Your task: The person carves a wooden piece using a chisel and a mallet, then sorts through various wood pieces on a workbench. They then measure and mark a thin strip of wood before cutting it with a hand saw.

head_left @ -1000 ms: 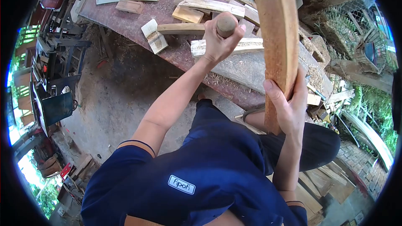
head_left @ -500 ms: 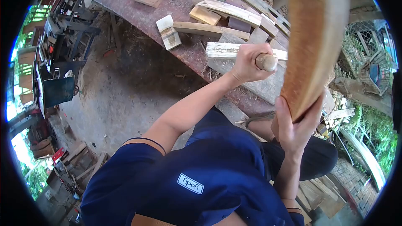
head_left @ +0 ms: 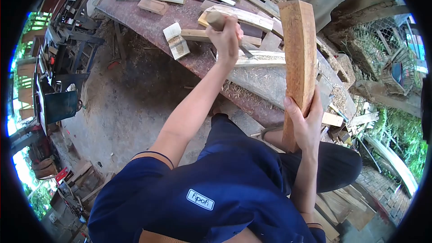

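Observation:
My left hand is wrapped round the wooden handle of a chisel. The handle's butt end points up toward me, and the metal blade slants down to the right, its tip right at a pale wood piece on the worktable. On the right, my right hand grips a thick, slightly curved wooden block near its lower end, thumb on the left side and fingers on the right. The block stands nearly upright in view and overlaps the right end of the pale piece.
The reddish worktable bears several curved wood pieces, a small wood block, a notched offcut and a grey board with shavings. Wood boards lie at lower right. A dark green panel stands at left.
The wooden block has come down from close to the camera and swung left. My left hand has shifted left and away from me, tilting the chisel so that its blade shows.

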`<state>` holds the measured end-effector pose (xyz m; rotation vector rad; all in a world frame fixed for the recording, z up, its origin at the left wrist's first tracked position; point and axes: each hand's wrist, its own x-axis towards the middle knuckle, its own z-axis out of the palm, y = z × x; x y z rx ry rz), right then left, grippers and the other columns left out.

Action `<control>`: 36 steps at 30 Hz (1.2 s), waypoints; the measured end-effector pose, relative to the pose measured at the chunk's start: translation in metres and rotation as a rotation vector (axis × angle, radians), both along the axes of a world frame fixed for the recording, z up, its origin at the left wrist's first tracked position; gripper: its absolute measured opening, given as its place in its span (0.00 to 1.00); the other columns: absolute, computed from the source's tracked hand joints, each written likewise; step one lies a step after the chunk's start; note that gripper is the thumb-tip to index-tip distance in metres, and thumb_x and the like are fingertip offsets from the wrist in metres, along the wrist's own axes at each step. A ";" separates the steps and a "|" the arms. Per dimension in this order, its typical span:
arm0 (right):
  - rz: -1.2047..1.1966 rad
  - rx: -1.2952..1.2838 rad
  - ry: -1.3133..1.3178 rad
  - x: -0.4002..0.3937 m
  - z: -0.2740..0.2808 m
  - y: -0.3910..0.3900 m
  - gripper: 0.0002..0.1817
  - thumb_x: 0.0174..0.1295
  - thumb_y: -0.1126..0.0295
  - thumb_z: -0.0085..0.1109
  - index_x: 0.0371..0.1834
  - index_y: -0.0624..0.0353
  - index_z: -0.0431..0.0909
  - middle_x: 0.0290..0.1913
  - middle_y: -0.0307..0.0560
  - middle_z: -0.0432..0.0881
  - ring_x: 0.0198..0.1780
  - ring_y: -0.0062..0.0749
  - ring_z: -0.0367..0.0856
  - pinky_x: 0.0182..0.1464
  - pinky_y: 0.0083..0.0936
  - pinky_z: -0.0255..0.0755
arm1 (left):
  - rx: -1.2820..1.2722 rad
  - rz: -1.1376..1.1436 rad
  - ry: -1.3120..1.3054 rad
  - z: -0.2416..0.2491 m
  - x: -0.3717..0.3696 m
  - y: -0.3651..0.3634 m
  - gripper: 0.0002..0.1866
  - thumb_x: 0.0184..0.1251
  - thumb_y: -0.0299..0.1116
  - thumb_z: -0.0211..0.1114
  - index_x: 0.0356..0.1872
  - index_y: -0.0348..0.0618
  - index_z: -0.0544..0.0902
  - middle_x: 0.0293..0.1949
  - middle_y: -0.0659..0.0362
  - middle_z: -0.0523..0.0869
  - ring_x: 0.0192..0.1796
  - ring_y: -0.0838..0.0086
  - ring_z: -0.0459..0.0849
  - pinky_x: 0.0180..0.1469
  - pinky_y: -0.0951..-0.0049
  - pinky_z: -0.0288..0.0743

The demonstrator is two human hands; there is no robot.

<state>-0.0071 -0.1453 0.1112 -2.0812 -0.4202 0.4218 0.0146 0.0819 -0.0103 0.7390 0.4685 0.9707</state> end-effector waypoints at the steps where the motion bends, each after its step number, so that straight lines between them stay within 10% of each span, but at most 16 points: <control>1: -0.003 -0.002 0.001 0.000 0.001 -0.001 0.27 0.55 0.59 0.69 0.50 0.67 0.70 0.34 0.54 0.81 0.33 0.33 0.80 0.38 0.30 0.75 | -0.002 -0.003 0.001 0.002 0.000 -0.002 0.06 0.62 0.23 0.61 0.27 0.41 0.74 0.14 0.63 0.72 0.13 0.81 0.70 0.17 0.77 0.65; 18: -0.128 0.322 -0.072 0.003 0.038 -0.003 0.32 0.53 0.69 0.68 0.59 0.67 0.64 0.40 0.48 0.78 0.37 0.28 0.78 0.41 0.25 0.74 | 0.789 -0.184 0.176 0.016 -0.001 -0.056 0.10 0.56 0.25 0.68 0.21 0.43 0.75 0.18 0.69 0.76 0.23 0.86 0.73 0.28 0.82 0.68; 19: -0.120 0.321 -0.046 -0.002 0.047 0.003 0.33 0.53 0.70 0.68 0.60 0.67 0.63 0.42 0.49 0.78 0.37 0.29 0.78 0.39 0.26 0.75 | 0.777 -0.259 0.207 0.011 -0.002 -0.057 0.08 0.50 0.27 0.71 0.25 0.40 0.79 0.22 0.59 0.81 0.27 0.81 0.80 0.30 0.75 0.74; 24: 0.203 -0.325 -0.429 0.011 0.017 0.010 0.29 0.52 0.60 0.70 0.51 0.64 0.68 0.21 0.59 0.79 0.25 0.57 0.82 0.32 0.40 0.76 | 0.696 -0.272 -0.093 0.005 0.008 -0.073 0.18 0.45 0.31 0.77 0.38 0.37 0.85 0.32 0.54 0.87 0.36 0.72 0.88 0.38 0.68 0.78; 28: 0.068 -0.114 -0.311 0.007 0.013 0.002 0.28 0.53 0.61 0.70 0.51 0.64 0.69 0.25 0.57 0.81 0.24 0.47 0.83 0.31 0.35 0.75 | 0.824 -0.101 -0.021 0.001 0.011 -0.045 0.06 0.49 0.18 0.67 0.26 0.39 0.81 0.26 0.59 0.83 0.29 0.78 0.81 0.34 0.73 0.75; 31: -0.063 0.031 -0.026 0.008 0.011 -0.007 0.28 0.55 0.60 0.70 0.50 0.67 0.69 0.33 0.50 0.80 0.32 0.28 0.77 0.37 0.28 0.73 | 0.250 -0.082 0.058 0.015 0.014 -0.018 0.09 0.61 0.22 0.61 0.22 0.42 0.73 0.15 0.64 0.73 0.14 0.83 0.69 0.17 0.79 0.64; 36: -0.077 0.044 0.011 0.008 0.005 -0.011 0.27 0.56 0.60 0.69 0.49 0.66 0.70 0.36 0.50 0.79 0.36 0.29 0.77 0.40 0.28 0.73 | 0.260 -0.138 0.015 0.026 0.010 -0.017 0.09 0.61 0.25 0.63 0.24 0.41 0.73 0.14 0.63 0.73 0.14 0.82 0.71 0.17 0.80 0.65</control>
